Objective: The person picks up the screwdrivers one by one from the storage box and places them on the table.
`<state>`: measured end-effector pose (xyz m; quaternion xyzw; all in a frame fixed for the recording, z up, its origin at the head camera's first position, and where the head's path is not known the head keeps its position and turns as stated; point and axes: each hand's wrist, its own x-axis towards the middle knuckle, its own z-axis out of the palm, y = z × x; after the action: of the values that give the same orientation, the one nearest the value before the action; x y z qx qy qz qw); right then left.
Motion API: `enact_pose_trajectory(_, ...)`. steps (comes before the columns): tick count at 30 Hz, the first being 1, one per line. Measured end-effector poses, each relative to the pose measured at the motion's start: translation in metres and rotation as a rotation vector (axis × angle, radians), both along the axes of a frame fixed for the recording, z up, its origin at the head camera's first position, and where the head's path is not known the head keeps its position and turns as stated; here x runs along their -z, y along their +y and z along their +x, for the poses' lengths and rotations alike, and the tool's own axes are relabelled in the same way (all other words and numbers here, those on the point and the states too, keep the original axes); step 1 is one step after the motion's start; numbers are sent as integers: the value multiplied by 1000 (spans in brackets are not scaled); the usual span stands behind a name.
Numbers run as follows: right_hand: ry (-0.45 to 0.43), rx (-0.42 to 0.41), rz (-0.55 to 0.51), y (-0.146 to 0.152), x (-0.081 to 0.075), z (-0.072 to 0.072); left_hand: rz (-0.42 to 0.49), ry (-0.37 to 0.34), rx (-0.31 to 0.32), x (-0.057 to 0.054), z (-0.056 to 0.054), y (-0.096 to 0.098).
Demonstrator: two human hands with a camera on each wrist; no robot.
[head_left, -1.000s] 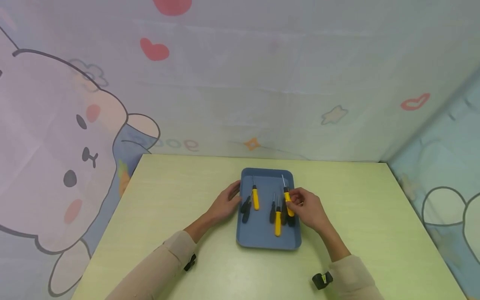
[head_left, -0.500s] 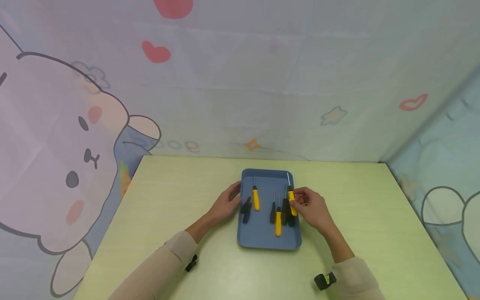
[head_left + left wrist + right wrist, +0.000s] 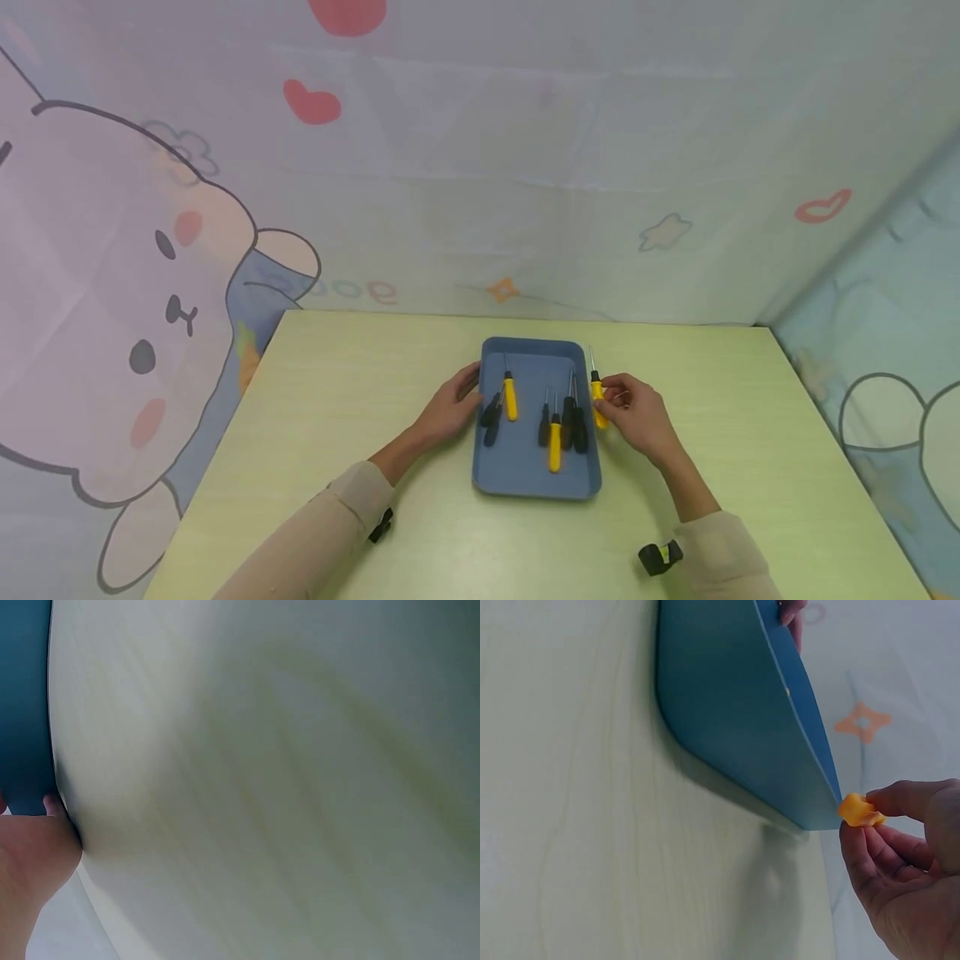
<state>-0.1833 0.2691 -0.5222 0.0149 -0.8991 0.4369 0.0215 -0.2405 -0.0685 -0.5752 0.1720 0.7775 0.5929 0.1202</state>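
A blue tray (image 3: 525,485) lies on the table with several screwdrivers in it. My left hand (image 3: 452,408) holds the tray's left side, thumb at the rim and fingers along the outer wall. Just outside the tray's right rim, my right hand (image 3: 636,414) pinches a yellow screwdriver (image 3: 598,402) by its handle, shaft pointing away from me. In the right wrist view, the end of that yellow handle (image 3: 860,811) shows between thumb and fingers, above the table. One yellow screwdriver (image 3: 511,398) and two black screwdrivers (image 3: 492,423) lie at the tray's left; another yellow screwdriver (image 3: 555,446) lies among black ones (image 3: 573,425) at the right.
The pale wooden table (image 3: 360,358) extends on both sides of the tray. Behind it hangs a printed cloth (image 3: 465,167) with hearts and a cartoon animal. Small black devices (image 3: 660,557) are worn at both wrists.
My right hand has moved to the right with the yellow screwdriver, from over the tray's right part to beyond its rim. The left hand has stayed at the tray's left side.
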Motion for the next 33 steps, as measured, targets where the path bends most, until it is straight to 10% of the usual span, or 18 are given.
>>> enact_pose_trajectory(33, -61, -15, 151, 2, 25, -2, -19, 11, -2, -4, 1, -1)
